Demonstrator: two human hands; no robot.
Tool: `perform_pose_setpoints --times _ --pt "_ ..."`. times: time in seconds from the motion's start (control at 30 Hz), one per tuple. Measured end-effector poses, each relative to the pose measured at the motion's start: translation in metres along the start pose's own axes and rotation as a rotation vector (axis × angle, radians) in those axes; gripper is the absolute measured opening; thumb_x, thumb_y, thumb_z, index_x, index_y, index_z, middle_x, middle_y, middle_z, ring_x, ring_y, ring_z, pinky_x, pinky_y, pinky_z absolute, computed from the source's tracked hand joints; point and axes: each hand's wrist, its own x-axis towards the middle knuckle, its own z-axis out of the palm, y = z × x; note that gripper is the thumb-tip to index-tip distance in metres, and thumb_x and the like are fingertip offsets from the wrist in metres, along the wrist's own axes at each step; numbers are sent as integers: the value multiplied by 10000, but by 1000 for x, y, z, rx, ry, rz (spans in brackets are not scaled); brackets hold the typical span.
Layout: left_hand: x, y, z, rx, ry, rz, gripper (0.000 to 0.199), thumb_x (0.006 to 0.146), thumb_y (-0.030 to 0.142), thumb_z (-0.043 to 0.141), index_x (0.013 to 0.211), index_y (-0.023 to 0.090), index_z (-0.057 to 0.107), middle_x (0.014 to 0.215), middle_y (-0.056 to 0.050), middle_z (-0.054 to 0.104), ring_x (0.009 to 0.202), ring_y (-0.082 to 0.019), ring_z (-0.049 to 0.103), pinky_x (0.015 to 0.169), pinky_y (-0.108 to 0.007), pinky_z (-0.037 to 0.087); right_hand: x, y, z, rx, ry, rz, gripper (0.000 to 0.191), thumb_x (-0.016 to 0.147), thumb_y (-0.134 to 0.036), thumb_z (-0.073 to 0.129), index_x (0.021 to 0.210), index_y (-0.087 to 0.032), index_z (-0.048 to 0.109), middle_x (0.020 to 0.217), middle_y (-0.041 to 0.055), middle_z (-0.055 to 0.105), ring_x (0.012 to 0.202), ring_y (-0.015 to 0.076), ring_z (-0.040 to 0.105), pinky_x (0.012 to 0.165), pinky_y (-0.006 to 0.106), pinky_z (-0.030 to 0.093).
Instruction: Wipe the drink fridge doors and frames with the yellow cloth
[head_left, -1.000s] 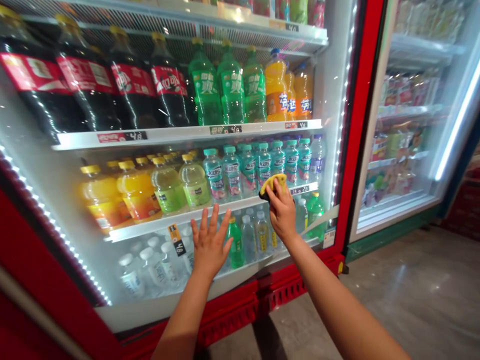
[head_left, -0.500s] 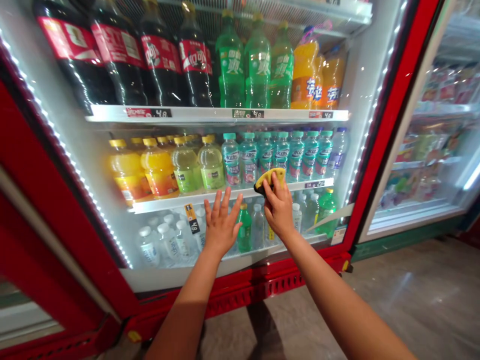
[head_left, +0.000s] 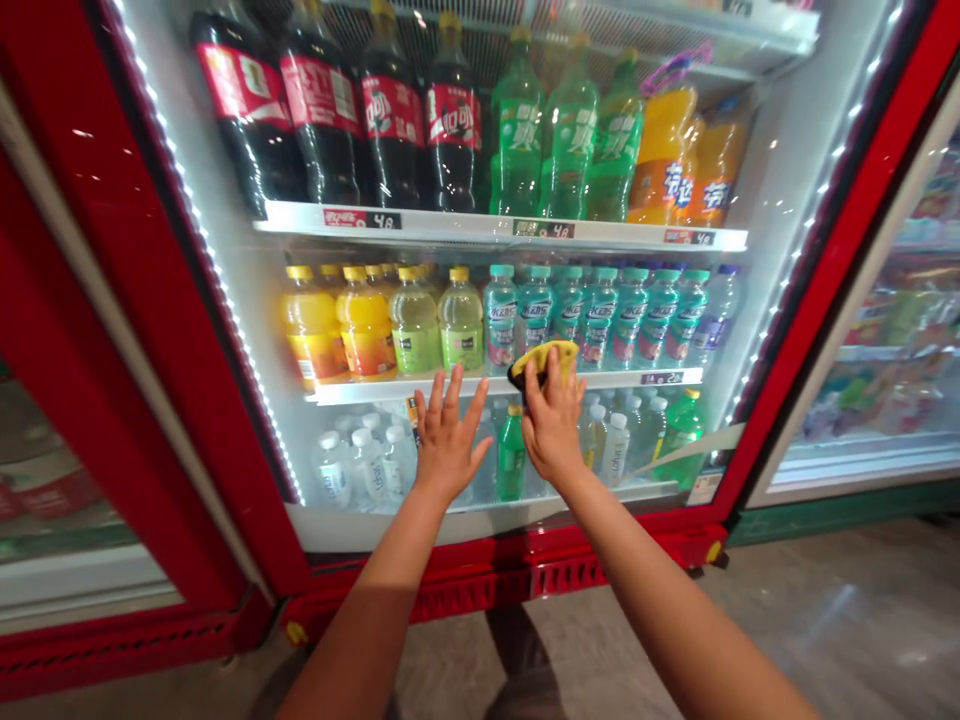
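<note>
My right hand (head_left: 553, 425) presses a yellow pad or cloth with a black underside (head_left: 531, 366) against the glass door of a drinks fridge, its fingers laid over the piece. Beside it, my left hand (head_left: 448, 440) is spread open toward the glass and holds nothing. Whether its palm touches the glass I cannot tell. Behind the pad, inside the fridge, stand teal-capped bottles (head_left: 600, 315) on the middle shelf. A green bottle (head_left: 511, 455) shows between my two hands on the shelf below.
Large cola bottles (head_left: 390, 125) and green soda bottles (head_left: 570, 140) fill the upper shelf. The fridge's red frame (head_left: 817, 285) runs down the right side. Further right stands another fridge (head_left: 870, 380). Grey floor (head_left: 840, 620) lies below.
The camera has turned left, so the fridge and its bottles sit further right in view. My right hand and the pad have moved left relative to the bottles; my left hand stays spread.
</note>
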Motion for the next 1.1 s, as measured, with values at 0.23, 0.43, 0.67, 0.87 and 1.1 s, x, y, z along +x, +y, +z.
perform_pose_setpoints --times 0.23,0.43,0.67,0.87,1.1 --pt "-3 -8 0 0 19 6 942 841 359 777 1621 328 248 1728 -122 110 1588 -380 89 1263 -654 14 -16 60 -26 169 156 -123 654 996 -191 537 1586 -389 336 1649 45 377 1427 257 505 1124 484 526" --pt "-6 -10 -4 26 -8 -13 929 846 371 769 1618 340 253 1727 -110 124 1591 -368 72 1266 -645 23 1 21 5 124 222 46 664 1029 -233 457 1627 -379 207 1716 58 186 1562 330 245 1200 679 324" --pt "-8 -14 -4 38 10 17 856 872 394 739 1606 312 307 1713 -140 176 1590 -367 95 1268 -638 27 -41 52 -12 -81 -136 -382 680 945 -157 604 1530 -450 416 1665 16 345 1565 314 234 1234 670 234" --pt "-9 -11 -4 43 -15 -3 867 869 367 743 1608 320 292 1715 -134 173 1592 -364 73 1263 -648 26 -10 76 -16 -127 206 -90 556 989 -228 552 1521 -363 464 1687 73 287 1580 383 128 1176 790 180" --pt "-19 -23 -12 54 -24 -18 894 883 387 719 1627 291 235 1718 -137 162 1595 -354 59 1271 -628 22 -6 -15 29 -11 86 -103 656 969 -293 596 1583 -339 373 1680 81 305 1586 378 98 1220 671 270"
